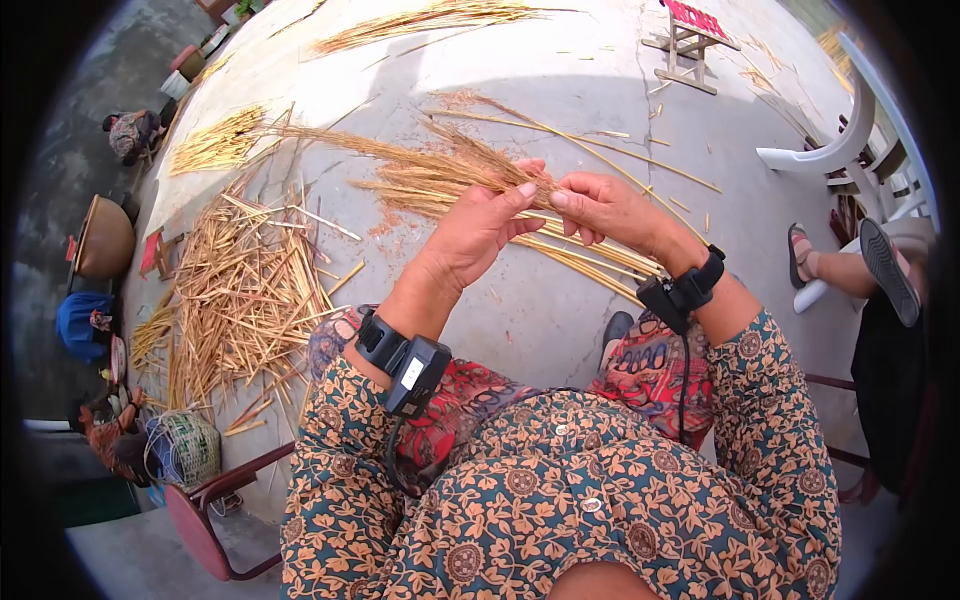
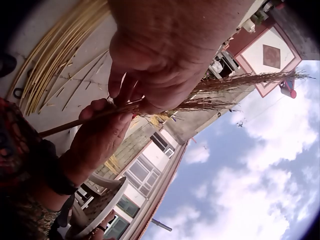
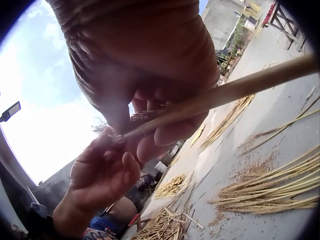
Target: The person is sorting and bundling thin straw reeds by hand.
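In front of the lap, my two hands meet at a small bunch of broomcorn stalks (image 2: 227, 82) with brown, feathery heads. My left hand (image 1: 482, 228) grips it near the base of the heads, thumb on top. My right hand (image 1: 612, 212) pinches it just beside, thumb close to the left thumb. From the right hand a thick pale stem (image 3: 240, 87) runs back past the wrist. The heads point away from the right hand, beyond the left. Part of the bunch is hidden inside the fingers. Below on the ground lies a pile of long stalks (image 1: 590, 262).
A heap of cut stalk pieces (image 1: 245, 275) covers the ground at the left, with more bundles (image 1: 215, 140) behind. A small stool (image 1: 690, 45) stands far right, near a white plastic chair (image 1: 815, 158). Another person's foot (image 1: 888, 270) is at the right. A woven basket (image 1: 190, 445) sits lower left.
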Demonstrator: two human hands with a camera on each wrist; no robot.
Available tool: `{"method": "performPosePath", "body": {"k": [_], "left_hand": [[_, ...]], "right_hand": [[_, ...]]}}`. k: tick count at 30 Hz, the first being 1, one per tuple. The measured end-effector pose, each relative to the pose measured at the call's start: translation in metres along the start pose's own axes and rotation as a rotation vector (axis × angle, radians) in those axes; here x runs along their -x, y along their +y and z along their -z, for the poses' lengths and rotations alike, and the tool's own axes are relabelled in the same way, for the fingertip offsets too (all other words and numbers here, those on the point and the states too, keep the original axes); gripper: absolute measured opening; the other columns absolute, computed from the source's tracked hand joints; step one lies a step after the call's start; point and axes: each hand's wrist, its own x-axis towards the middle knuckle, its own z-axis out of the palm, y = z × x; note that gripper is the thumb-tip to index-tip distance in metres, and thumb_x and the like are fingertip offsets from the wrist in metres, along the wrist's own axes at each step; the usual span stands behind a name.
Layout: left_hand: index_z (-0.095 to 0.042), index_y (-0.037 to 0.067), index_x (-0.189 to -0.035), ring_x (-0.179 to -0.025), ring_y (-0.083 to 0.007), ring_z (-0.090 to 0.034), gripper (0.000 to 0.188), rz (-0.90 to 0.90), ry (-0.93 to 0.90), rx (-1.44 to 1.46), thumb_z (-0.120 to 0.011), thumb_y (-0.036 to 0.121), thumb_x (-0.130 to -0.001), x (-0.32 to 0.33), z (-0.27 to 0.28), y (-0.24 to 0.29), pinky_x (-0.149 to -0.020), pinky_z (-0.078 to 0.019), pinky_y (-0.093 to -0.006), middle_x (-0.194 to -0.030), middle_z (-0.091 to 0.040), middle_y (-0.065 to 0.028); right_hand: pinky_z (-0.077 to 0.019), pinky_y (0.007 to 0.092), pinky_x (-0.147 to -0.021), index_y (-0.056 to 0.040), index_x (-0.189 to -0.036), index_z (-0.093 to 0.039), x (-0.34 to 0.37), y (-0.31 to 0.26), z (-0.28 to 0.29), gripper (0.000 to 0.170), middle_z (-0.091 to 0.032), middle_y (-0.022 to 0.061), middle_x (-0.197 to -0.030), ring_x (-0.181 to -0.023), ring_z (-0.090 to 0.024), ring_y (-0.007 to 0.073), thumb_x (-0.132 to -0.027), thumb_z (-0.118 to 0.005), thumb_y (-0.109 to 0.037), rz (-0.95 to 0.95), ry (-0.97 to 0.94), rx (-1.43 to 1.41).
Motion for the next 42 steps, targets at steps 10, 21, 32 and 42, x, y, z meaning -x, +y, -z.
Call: {"method": "performPosePath", "body": {"k": [10,21,32,42], "left_hand": [[-0.064,0.007,-0.087,-0.067,-0.0069,-0.056,0.022,0.124,0.110,-0.575,-0.066,0.029,-0.088,0.017,0.006,0.037,-0.063,-0.0445,-0.0198,-0.075,-0.062,0.0011],[-0.064,0.012,-0.107,-0.088,-0.0128,-0.058,0.025,-0.839,0.547,-1.410,-0.069,0.009,-0.083,0.023,0.025,0.056,-0.071,-0.0492,-0.0250,-0.107,-0.059,-0.0038],[-0.064,0.011,-0.085,-0.081,-0.0244,-0.060,0.008,-0.931,0.535,-1.642,-0.068,0.010,-0.078,0.014,0.028,0.051,-0.069,-0.0498,-0.0346,-0.084,-0.061,-0.0040],[-0.062,0.011,-0.077,-0.077,-0.0239,-0.059,0.003,-0.881,0.669,-1.752,-0.064,0.009,-0.075,0.010,0.027,0.044,-0.064,-0.0497,-0.0364,-0.080,-0.060,-0.0040]], "right_hand": [[-0.0444,0.0354,-0.056,-0.0086,-0.088,-0.064,0.000,0.010,0.007,0.027,-0.058,0.0105,-0.066,-0.059,-0.057,0.0257,-0.091,-0.059,-0.035,0.244,0.459,0.548],[-0.0460,0.0325,-0.059,-0.0060,-0.092,-0.065,0.011,0.018,0.015,0.021,-0.060,0.0130,-0.074,-0.062,-0.055,0.0284,-0.090,-0.062,-0.027,0.312,0.525,0.729],[-0.0468,0.0392,-0.058,-0.0095,-0.088,-0.064,0.010,0.018,0.016,0.024,-0.062,0.0121,-0.073,-0.065,-0.059,0.0323,-0.090,-0.059,-0.033,0.360,0.508,0.752],[-0.0481,0.0375,-0.058,-0.0105,-0.090,-0.065,0.011,0.015,0.010,0.022,-0.064,0.0098,-0.074,-0.066,-0.061,0.0298,-0.089,-0.060,-0.032,0.384,0.478,0.712]]}}
